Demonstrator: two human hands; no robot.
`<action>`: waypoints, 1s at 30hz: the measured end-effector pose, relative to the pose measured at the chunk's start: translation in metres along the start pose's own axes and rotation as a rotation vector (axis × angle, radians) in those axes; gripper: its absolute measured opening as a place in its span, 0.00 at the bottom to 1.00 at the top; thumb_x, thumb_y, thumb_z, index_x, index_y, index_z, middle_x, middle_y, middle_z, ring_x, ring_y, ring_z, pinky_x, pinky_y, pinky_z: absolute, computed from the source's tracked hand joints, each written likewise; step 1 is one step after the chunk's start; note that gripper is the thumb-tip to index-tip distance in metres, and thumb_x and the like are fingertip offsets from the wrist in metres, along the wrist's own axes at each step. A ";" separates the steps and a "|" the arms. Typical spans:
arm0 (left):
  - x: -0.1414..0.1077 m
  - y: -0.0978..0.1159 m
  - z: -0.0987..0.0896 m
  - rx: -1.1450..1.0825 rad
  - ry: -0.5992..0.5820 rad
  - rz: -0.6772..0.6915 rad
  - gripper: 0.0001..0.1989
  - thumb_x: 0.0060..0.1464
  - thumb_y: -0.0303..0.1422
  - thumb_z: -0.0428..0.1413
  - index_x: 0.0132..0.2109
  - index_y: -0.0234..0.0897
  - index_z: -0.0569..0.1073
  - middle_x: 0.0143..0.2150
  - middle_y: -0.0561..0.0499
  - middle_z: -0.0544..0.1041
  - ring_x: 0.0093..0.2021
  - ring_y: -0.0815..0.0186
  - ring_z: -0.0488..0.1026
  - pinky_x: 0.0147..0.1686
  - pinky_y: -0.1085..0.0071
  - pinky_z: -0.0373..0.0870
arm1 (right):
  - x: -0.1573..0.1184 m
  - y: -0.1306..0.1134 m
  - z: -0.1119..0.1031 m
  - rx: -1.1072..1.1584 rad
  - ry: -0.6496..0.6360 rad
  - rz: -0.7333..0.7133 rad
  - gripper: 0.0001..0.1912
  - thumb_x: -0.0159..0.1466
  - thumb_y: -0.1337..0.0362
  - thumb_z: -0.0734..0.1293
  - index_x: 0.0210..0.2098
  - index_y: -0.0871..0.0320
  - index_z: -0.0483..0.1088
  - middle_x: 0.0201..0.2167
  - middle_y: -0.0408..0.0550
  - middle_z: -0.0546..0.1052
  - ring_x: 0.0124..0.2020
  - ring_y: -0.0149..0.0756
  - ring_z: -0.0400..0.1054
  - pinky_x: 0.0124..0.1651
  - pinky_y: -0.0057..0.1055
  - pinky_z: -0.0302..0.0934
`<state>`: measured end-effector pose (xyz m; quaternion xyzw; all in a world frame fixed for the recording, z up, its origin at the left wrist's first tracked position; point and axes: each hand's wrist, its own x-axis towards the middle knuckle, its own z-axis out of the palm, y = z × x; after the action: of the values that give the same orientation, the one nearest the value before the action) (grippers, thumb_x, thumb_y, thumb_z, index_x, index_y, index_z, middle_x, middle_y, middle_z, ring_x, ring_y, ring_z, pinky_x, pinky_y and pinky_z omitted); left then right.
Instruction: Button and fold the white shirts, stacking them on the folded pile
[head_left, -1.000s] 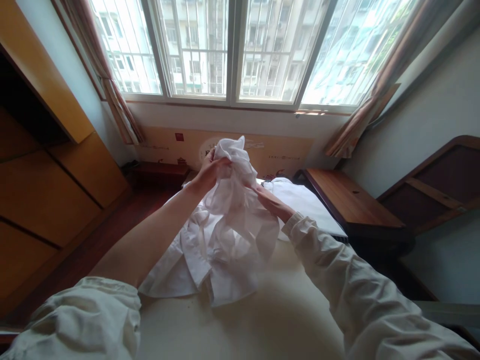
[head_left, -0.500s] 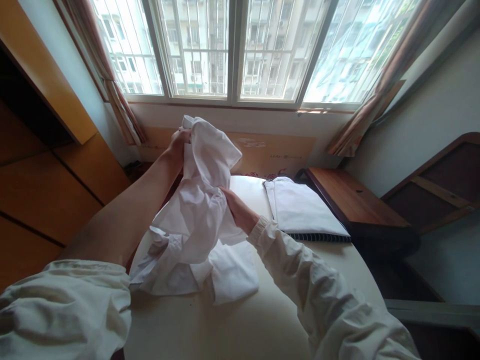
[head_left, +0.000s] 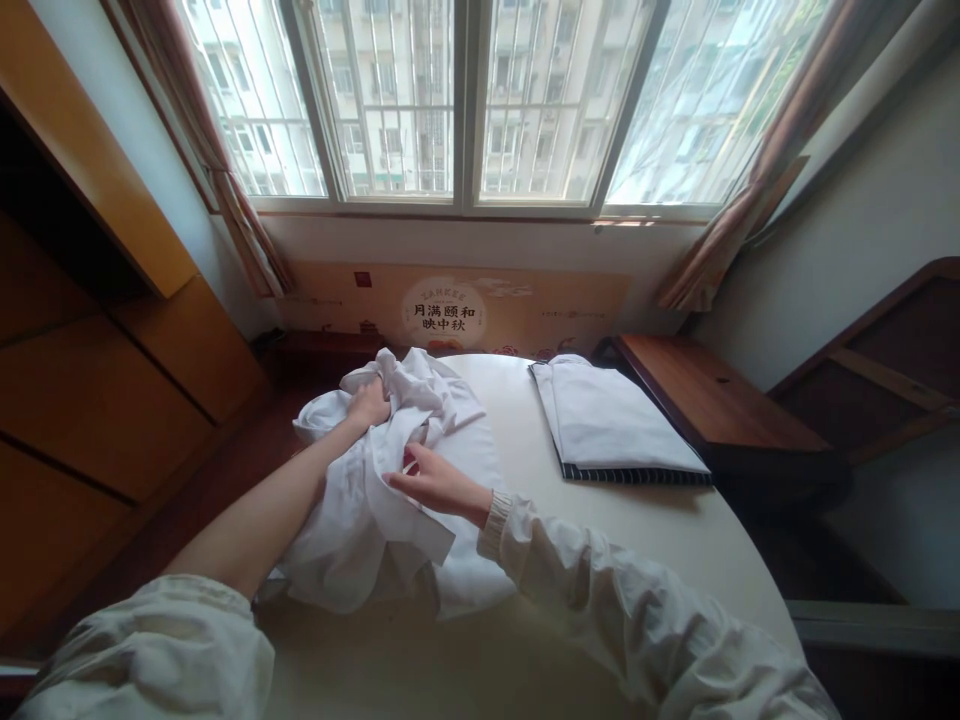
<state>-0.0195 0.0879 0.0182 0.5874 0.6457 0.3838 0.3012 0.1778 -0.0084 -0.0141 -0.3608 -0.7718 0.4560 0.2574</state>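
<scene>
A crumpled white shirt (head_left: 349, 540) lies bunched on the left part of the round white table (head_left: 570, 610), some of it hanging toward the near left edge. My left hand (head_left: 369, 403) is closed on a gathered fold near the top of the heap. Just to its right, my right hand (head_left: 442, 482) rests against the cloth, thumb and fingers apart in a curve. Its lower fingers are partly hidden. Flat white cloth shows beneath the bunched part, and I cannot tell whether it belongs to the same garment.
A folded white garment (head_left: 619, 410) lies on a dark striped cloth (head_left: 645, 474) at the table's right. Beyond stands a brown wooden desk (head_left: 705, 390). Wooden cabinets (head_left: 97, 420) line the left side. A barred window (head_left: 465, 110) and a printed panel (head_left: 517, 300) are ahead.
My left hand has come down with the raised shirt, which now lies bunched on the table. My right hand has moved lower and left, its fingers now apart.
</scene>
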 end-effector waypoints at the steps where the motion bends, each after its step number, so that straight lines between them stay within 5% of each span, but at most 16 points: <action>1: 0.001 -0.002 0.001 0.060 0.035 -0.001 0.22 0.47 0.23 0.67 0.37 0.42 0.60 0.29 0.55 0.64 0.49 0.52 0.72 0.46 0.66 0.64 | -0.005 0.000 -0.009 -0.054 0.038 -0.051 0.23 0.64 0.46 0.72 0.51 0.53 0.74 0.47 0.53 0.81 0.47 0.54 0.75 0.52 0.48 0.68; 4: 0.012 0.002 -0.004 0.196 0.094 0.066 0.22 0.46 0.26 0.68 0.45 0.41 0.67 0.34 0.52 0.72 0.50 0.49 0.75 0.49 0.64 0.67 | -0.015 0.005 -0.035 -0.197 0.149 -0.166 0.24 0.65 0.51 0.71 0.57 0.53 0.71 0.56 0.57 0.77 0.58 0.56 0.70 0.64 0.51 0.62; 7: 0.024 0.008 -0.008 0.167 -0.017 0.247 0.31 0.44 0.31 0.70 0.56 0.42 0.70 0.48 0.46 0.79 0.55 0.48 0.76 0.54 0.63 0.70 | -0.017 0.022 -0.056 -0.268 0.220 -0.110 0.27 0.67 0.52 0.70 0.62 0.54 0.68 0.61 0.59 0.74 0.63 0.57 0.66 0.67 0.52 0.58; 9: 0.026 0.007 -0.005 0.208 -0.113 0.333 0.36 0.44 0.35 0.71 0.61 0.43 0.71 0.58 0.42 0.78 0.59 0.46 0.75 0.57 0.61 0.70 | -0.015 0.034 -0.063 -0.292 0.256 -0.056 0.28 0.68 0.51 0.70 0.64 0.55 0.67 0.62 0.60 0.73 0.64 0.57 0.65 0.67 0.52 0.57; 13: 0.022 -0.009 0.008 0.484 -0.205 0.295 0.29 0.53 0.39 0.65 0.62 0.42 0.74 0.71 0.36 0.70 0.63 0.39 0.72 0.61 0.51 0.66 | -0.012 0.054 -0.066 -0.338 0.255 -0.024 0.28 0.69 0.49 0.69 0.64 0.54 0.67 0.63 0.60 0.72 0.65 0.59 0.65 0.68 0.55 0.57; 17: 0.022 -0.009 0.006 0.729 -0.229 0.266 0.29 0.60 0.45 0.58 0.66 0.40 0.73 0.73 0.39 0.67 0.66 0.40 0.70 0.64 0.51 0.64 | -0.021 0.063 -0.068 -0.393 0.226 -0.021 0.33 0.71 0.48 0.67 0.69 0.57 0.62 0.69 0.62 0.67 0.70 0.58 0.60 0.72 0.55 0.55; 23: 0.007 0.023 -0.002 0.726 0.062 0.484 0.32 0.67 0.50 0.51 0.70 0.39 0.70 0.73 0.42 0.69 0.71 0.47 0.65 0.73 0.52 0.54 | -0.052 0.061 -0.092 -0.552 0.308 -0.101 0.33 0.71 0.50 0.66 0.70 0.58 0.60 0.71 0.63 0.65 0.73 0.54 0.57 0.74 0.53 0.54; 27: -0.022 0.014 0.026 0.815 -0.157 0.574 0.47 0.57 0.62 0.58 0.75 0.43 0.62 0.78 0.41 0.59 0.77 0.41 0.53 0.75 0.41 0.39 | -0.074 0.062 -0.127 -0.732 0.402 -0.153 0.31 0.70 0.52 0.66 0.68 0.57 0.62 0.72 0.61 0.63 0.74 0.54 0.54 0.75 0.52 0.53; 30: -0.035 -0.005 0.047 0.870 -0.197 0.512 0.42 0.60 0.57 0.59 0.74 0.44 0.64 0.78 0.40 0.59 0.78 0.40 0.50 0.74 0.34 0.33 | -0.095 0.076 -0.166 -0.908 0.524 -0.074 0.33 0.69 0.52 0.66 0.68 0.60 0.62 0.72 0.64 0.63 0.75 0.58 0.53 0.75 0.55 0.49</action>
<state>0.0221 0.0595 -0.0129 0.8312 0.5494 0.0839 -0.0152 0.3802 0.0271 -0.0135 -0.5104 -0.8137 -0.0392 0.2756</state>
